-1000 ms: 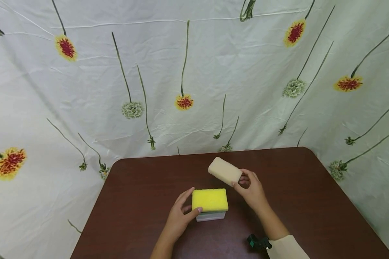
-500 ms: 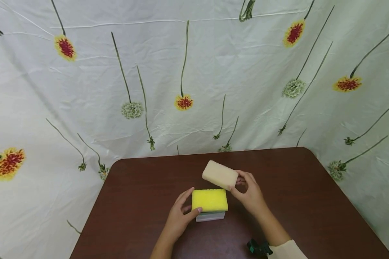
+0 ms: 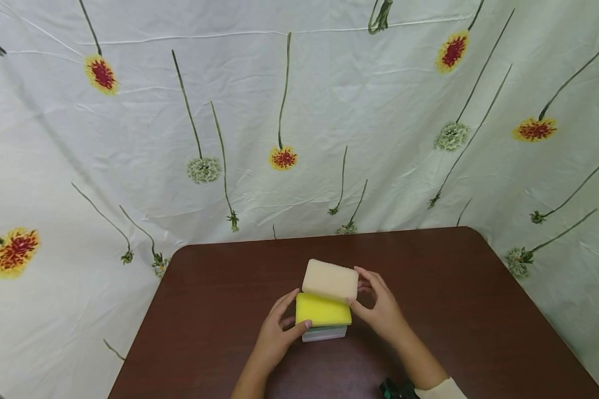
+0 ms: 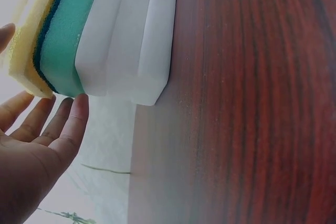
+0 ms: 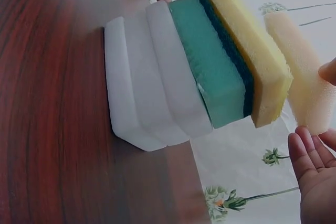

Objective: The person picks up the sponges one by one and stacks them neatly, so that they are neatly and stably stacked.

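A stack of sponges stands on the table: white foam blocks (image 5: 168, 72) at the bottom, a green sponge (image 5: 210, 61) above them, and a yellow sponge (image 3: 324, 313) with a dark scouring layer on top. My left hand (image 3: 274, 335) holds the stack's left side, thumb at the yellow sponge's front edge and fingers behind; in the left wrist view, fingertips (image 4: 80, 103) reach the green sponge's end. My right hand (image 3: 381, 310) pinches a cream sponge (image 3: 330, 279) by its right end, between thumb and fingers. The cream sponge is tilted and overlaps the yellow sponge's back edge in the head view.
The dark reddish-brown table (image 3: 219, 310) has rounded far corners. Behind it hangs a white cloth (image 3: 239, 111) printed with flowers. A black device (image 3: 396, 389) shows near the right wrist, beside a cream sleeve (image 3: 441, 389).
My right hand has brought the cream sponge left and toward me, from behind the stack to over the yellow sponge's back edge, turning it straighter. My left hand has stayed in place.
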A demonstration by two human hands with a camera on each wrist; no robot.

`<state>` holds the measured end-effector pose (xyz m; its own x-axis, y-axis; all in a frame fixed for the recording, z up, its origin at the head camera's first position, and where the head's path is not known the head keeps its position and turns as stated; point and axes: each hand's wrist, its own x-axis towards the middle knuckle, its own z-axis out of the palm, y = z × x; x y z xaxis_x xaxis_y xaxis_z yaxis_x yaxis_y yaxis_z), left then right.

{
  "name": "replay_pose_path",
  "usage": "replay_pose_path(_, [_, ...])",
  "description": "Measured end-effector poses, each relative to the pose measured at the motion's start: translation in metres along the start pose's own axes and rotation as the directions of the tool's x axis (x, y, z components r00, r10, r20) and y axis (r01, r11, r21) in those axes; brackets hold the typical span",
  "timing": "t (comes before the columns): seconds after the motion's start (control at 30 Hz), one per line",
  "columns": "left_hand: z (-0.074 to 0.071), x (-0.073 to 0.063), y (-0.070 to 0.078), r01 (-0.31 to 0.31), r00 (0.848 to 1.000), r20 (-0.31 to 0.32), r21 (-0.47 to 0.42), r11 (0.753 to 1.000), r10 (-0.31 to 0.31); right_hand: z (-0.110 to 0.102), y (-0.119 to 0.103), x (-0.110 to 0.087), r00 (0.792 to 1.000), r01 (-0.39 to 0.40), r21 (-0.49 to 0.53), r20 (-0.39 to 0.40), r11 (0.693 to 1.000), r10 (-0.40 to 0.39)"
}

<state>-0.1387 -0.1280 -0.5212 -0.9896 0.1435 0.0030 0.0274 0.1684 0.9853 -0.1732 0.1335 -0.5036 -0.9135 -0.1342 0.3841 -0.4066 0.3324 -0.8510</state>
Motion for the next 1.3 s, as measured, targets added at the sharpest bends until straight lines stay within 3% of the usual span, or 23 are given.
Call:
replay_pose_path(0.43, [-0.001, 0.000, 0.000, 0.027, 1.000, 0.012, -0.004, 1.000, -0.027, 0.002, -0.004, -0.010, 0.995, 0.079, -0.042, 0.063, 0.996, -0.076])
replay_pose_path(0.63, [0.000, 0.000, 0.002, 0.024, 1.000, 0.013, -0.025, 0.999, -0.024, 0.002, -0.005, -0.015, 0.996, 0.045, -0.080, 0.080, 0.996, -0.038])
replay_pose_path(1.3, [0.000, 0.001, 0.002, 0.021, 1.000, 0.021, -0.006, 1.000, -0.021, 0.002, -0.002, -0.020, 0.990, 0.050, -0.030, 0.135, 0.998, -0.046])
